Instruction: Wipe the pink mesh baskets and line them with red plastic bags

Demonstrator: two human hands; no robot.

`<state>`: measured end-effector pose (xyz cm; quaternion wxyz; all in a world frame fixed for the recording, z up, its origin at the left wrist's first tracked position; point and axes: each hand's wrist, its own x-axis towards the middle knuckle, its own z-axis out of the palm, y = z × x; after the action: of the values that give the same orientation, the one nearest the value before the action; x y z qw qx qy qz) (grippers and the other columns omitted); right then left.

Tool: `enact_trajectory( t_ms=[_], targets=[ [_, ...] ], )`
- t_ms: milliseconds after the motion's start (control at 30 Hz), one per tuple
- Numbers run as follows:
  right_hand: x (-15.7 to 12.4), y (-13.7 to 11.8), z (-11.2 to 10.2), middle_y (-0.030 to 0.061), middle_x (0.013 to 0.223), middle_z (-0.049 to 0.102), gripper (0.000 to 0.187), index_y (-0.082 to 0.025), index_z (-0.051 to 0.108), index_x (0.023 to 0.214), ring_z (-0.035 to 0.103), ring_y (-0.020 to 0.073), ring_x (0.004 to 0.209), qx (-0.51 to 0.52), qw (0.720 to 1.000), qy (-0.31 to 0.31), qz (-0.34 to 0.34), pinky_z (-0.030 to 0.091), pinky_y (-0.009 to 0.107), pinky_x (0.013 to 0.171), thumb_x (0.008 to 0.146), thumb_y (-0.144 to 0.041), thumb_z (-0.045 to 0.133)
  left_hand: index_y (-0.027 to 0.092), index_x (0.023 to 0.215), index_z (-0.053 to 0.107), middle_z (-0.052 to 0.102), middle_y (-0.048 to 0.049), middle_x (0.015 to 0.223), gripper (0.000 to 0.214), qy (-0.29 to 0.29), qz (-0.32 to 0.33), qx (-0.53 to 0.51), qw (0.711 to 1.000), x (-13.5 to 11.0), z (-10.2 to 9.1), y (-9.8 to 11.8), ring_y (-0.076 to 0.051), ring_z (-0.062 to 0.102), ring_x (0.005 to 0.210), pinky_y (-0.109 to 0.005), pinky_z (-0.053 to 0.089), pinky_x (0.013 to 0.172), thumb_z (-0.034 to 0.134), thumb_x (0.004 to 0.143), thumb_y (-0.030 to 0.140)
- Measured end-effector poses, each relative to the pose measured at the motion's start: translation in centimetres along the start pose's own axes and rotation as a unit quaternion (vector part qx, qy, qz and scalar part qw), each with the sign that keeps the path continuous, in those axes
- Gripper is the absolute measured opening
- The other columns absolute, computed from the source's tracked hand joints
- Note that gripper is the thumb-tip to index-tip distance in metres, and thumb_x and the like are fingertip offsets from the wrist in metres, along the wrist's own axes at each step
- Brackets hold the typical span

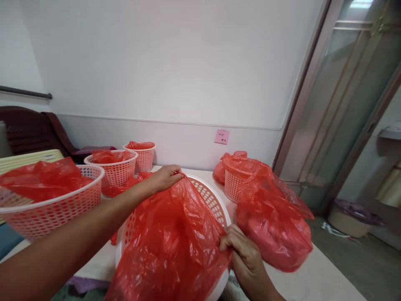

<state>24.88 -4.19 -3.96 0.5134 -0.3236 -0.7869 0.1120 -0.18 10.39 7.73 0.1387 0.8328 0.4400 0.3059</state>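
Note:
A red plastic bag (175,234) is stretched between my two hands over a pale plastic basket (227,217) with a perforated wall. My left hand (167,177) pinches the bag's far edge near the basket's back rim. At the near right side, my right hand (242,251) grips another part of the bag's edge, its fingers closed over the film. The bag hides most of the basket's inside and its front.
Baskets with red bags stand at left: a near one (62,209), a middle one (119,170) and a far one (145,158). At right are a bag-covered basket (233,184) and a filled red bag (275,234) on the table (316,276). A pink note (222,136) is on the wall.

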Motion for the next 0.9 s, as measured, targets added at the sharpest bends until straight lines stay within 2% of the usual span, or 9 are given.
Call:
enact_trajectory(
  t_ms=[100,300,400,567,733,900],
  targets=[
    [-0.2,0.4,-0.3,-0.0022,0.071,0.049,0.025,-0.022,0.050,0.075,0.048,0.0145,0.071,0.014,1.000,0.010,0.016,0.035,0.027,0.065,0.086,-0.007,0.034,0.020,0.065,0.051,0.046,0.0045,0.059,0.028,0.019,-0.032,0.001,0.999,-0.1,0.5,-0.6,-0.014,0.045,0.059,-0.027,0.030,0.055,0.048,0.081,0.042],
    [0.4,2.2,-1.1,0.0001,0.086,0.055,0.012,-0.024,0.061,0.081,0.054,0.0164,0.082,0.055,0.988,0.092,0.114,0.039,0.026,0.073,0.086,-0.018,0.052,0.021,0.063,0.049,0.049,0.0043,0.059,0.031,0.069,-0.078,0.023,0.994,0.1,1.2,-0.4,-0.014,0.046,0.059,-0.027,0.028,0.055,0.050,0.080,0.047],
    [1.0,3.1,-1.5,0.0008,0.087,0.057,0.004,-0.025,0.065,0.083,0.056,0.0181,0.083,0.052,0.983,0.111,0.136,0.041,0.027,0.073,0.082,-0.026,0.061,0.022,0.063,0.048,0.051,0.0036,0.059,0.031,0.091,-0.097,0.036,0.990,0.4,1.5,-0.2,-0.015,0.047,0.059,-0.028,0.028,0.055,0.052,0.079,0.048],
    [1.3,3.8,-2.2,0.0033,0.096,0.058,0.014,-0.025,0.066,0.091,0.057,0.0217,0.093,0.013,0.983,0.106,0.150,0.043,0.030,0.080,0.078,-0.028,0.064,0.021,0.068,0.049,0.055,0.0028,0.064,0.026,0.111,-0.122,0.044,0.985,0.7,1.6,0.0,-0.015,0.050,0.062,-0.027,0.030,0.056,0.055,0.079,0.044],
    [1.3,3.5,-2.5,0.0051,0.108,0.060,0.029,-0.026,0.064,0.104,0.056,0.0243,0.105,0.024,0.977,0.085,0.194,0.041,0.036,0.092,0.076,-0.028,0.063,0.018,0.075,0.055,0.056,0.0026,0.068,0.025,0.092,-0.137,0.042,0.985,0.9,1.7,0.4,-0.014,0.053,0.064,-0.028,0.038,0.061,0.056,0.084,0.041],
    [1.6,3.2,-2.9,0.0052,0.110,0.064,0.033,-0.024,0.065,0.103,0.058,0.0258,0.105,0.077,0.956,0.090,0.267,0.041,0.039,0.094,0.070,-0.029,0.066,0.016,0.075,0.060,0.058,0.0023,0.068,0.031,0.044,-0.148,0.038,0.987,1.4,1.8,0.7,-0.013,0.056,0.064,-0.031,0.045,0.066,0.055,0.088,0.044]
  ],
)
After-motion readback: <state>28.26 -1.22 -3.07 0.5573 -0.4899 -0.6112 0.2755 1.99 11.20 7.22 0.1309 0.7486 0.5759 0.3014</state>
